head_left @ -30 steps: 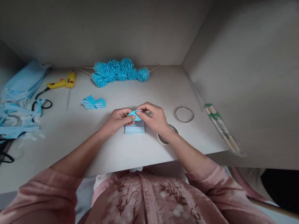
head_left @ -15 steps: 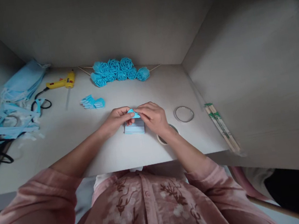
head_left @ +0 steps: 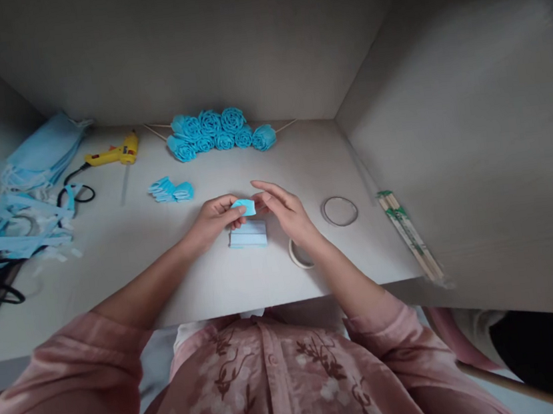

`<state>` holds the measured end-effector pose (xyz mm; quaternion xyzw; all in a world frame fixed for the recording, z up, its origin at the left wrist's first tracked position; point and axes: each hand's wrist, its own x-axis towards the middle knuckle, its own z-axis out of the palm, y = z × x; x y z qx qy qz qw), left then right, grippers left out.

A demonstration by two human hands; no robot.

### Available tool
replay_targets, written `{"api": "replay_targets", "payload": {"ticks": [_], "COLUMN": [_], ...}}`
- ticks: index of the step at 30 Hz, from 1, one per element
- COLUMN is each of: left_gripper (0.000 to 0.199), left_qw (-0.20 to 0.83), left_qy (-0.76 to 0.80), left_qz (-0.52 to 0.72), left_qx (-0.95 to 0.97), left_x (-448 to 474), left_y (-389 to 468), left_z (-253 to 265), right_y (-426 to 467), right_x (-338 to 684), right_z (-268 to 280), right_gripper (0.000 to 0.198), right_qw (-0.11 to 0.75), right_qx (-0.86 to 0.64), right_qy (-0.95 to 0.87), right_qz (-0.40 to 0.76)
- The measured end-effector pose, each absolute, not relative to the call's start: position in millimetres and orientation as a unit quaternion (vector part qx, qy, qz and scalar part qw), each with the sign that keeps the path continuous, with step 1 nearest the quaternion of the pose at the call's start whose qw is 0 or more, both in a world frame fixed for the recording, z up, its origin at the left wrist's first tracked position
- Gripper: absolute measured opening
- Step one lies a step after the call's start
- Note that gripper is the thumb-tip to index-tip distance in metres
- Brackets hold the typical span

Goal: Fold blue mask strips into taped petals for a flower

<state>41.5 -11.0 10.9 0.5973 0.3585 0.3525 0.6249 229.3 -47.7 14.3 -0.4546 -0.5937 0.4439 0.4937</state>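
Between the thumb and fingers of my left hand [head_left: 218,217] is a small light-blue piece of mask fabric [head_left: 245,207]. My right hand [head_left: 284,210] is open just to the right of it, fingers apart and holding nothing that I can see. Below the hands, pale blue fabric pieces [head_left: 248,235] lie flat on the table in a stack. A roll of tape [head_left: 298,255] sits partly hidden under my right wrist. Up and to the left are several gathered blue petals [head_left: 171,189].
Several blue fabric roses [head_left: 223,130] on sticks lie against the back wall. At left are a yellow glue gun [head_left: 121,151], stacked masks [head_left: 45,151] and cut strips [head_left: 11,223]. A ring of wire [head_left: 340,211] and packed wooden sticks [head_left: 411,236] lie at right.
My right hand has let go of the blue fabric piece and opened, moving slightly right. The piece now shows flatter in my left hand, which stays in nearly the same place.
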Motion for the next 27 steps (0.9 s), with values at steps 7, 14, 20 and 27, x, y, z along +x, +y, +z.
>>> {"api": "replay_targets", "payload": {"ticks": [7,14,20,27], "left_gripper": [0.029,0.029,0.027,0.028], "left_qw": [0.605,0.597,0.592,0.601], "left_qy": [0.358,0.366,0.37,0.363], "left_qz": [0.347,0.327,0.336,0.346], "left_qx": [0.621,0.634,0.632,0.623], "left_x": [42.3,44.2,43.5,42.4], "left_y": [-11.4,-12.8,-13.6,-10.8], "left_z": [11.0,12.2,13.3,9.9], "right_y": [-44.4,-43.2,-45.7,-44.3], "right_x": [228.1,228.4,227.0,227.6], "right_z": [8.4,5.3,9.9,6.2], "right_gripper": [0.043,0.034,0.029,0.033], "right_qw": [0.493,0.492,0.489,0.493], "right_qx": [-0.439,-0.466,-0.458,-0.45], "right_qy": [-0.555,-0.568,-0.561,-0.58], "right_qz": [0.505,0.467,0.487,0.468]}}
